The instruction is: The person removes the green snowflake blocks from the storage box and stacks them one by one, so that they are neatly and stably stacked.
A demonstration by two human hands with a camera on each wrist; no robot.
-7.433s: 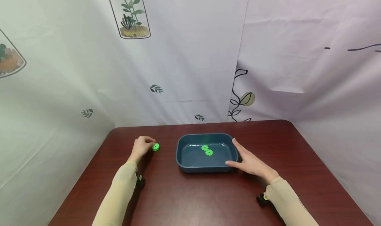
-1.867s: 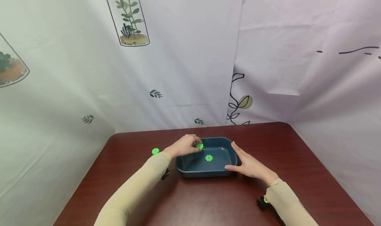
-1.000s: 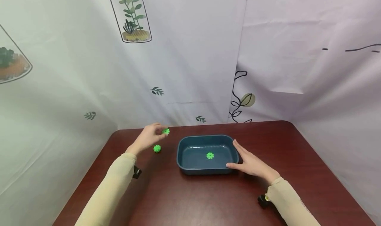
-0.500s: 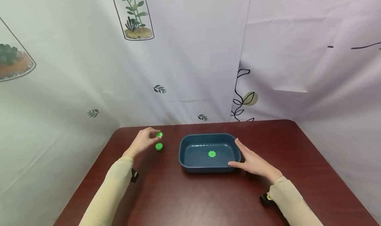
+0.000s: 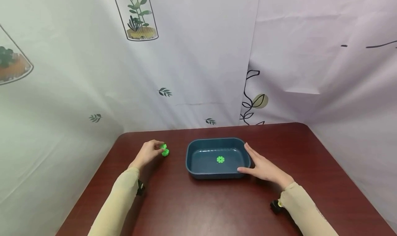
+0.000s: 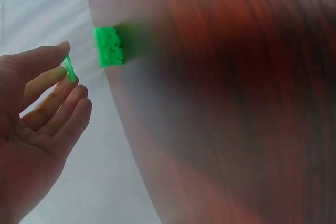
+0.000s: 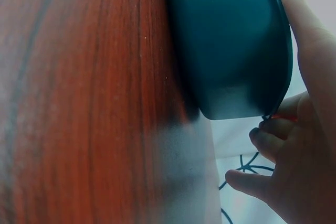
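Note:
My left hand (image 5: 148, 154) pinches a green notched plastic disc (image 6: 70, 68) between thumb and fingertips. Just beyond it, a short stack of matching green discs (image 6: 109, 46) stands on the table; in the head view the held disc partly overlaps this stack (image 5: 165, 153). A gap shows between held disc and stack in the left wrist view. One more green disc (image 5: 220, 159) lies flat inside the dark blue rectangular dish (image 5: 214, 176). With fingers straight and spread, my right hand (image 5: 263, 167) rests on the dish's right end, thumb over the front corner, index finger along the side.
The dark red-brown table (image 5: 198, 208) ends at the back against a white printed curtain (image 5: 198, 74). Black cameras (image 5: 276, 206) are strapped to both wrists. The dish stands to the right of the stack, with bare tabletop between them.
My left hand took one of two discs from the dish, carried it left, then lowered it close to the stack. The right hand has stayed at the dish's right end.

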